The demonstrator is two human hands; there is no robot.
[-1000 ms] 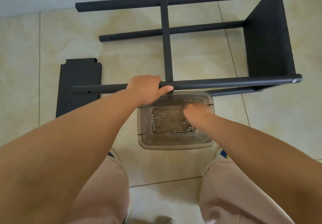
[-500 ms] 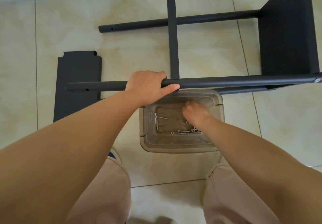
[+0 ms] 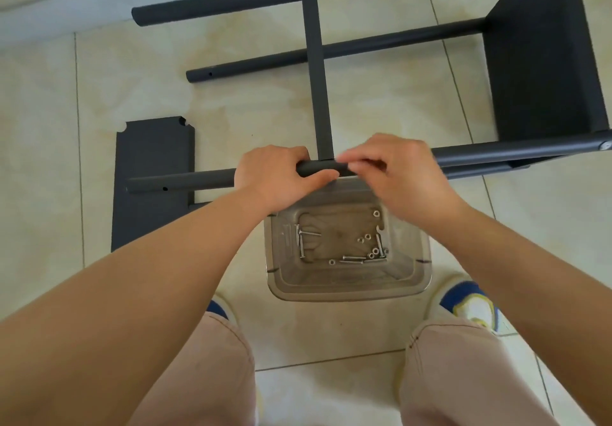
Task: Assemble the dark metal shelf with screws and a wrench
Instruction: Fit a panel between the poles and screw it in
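- Shelf frame (image 3: 543, 61) lies on its side on the tile floor; near tube (image 3: 496, 152) runs 9 to 3 o'clock.
- Left hand (image 3: 278, 177) grips the near tube, fingers wrapped over it, thumb beneath.
- Right hand (image 3: 402, 174) at 3 o'clock of the left, fingertips curled at the tube by the crossbar (image 3: 319, 71) joint; blurred, cannot tell what it holds.
- Clear tub (image 3: 347, 288) at 6 o'clock of both hands, holding screws (image 3: 359, 258).
- Loose panel (image 3: 150, 177) at 9 o'clock.

Dark metal shelf frame (image 3: 318, 71) is lying sideways on the tiled floor (image 3: 381, 121); screws (image 3: 356, 259) are lying loose inside a clear tub (image 3: 420, 260).
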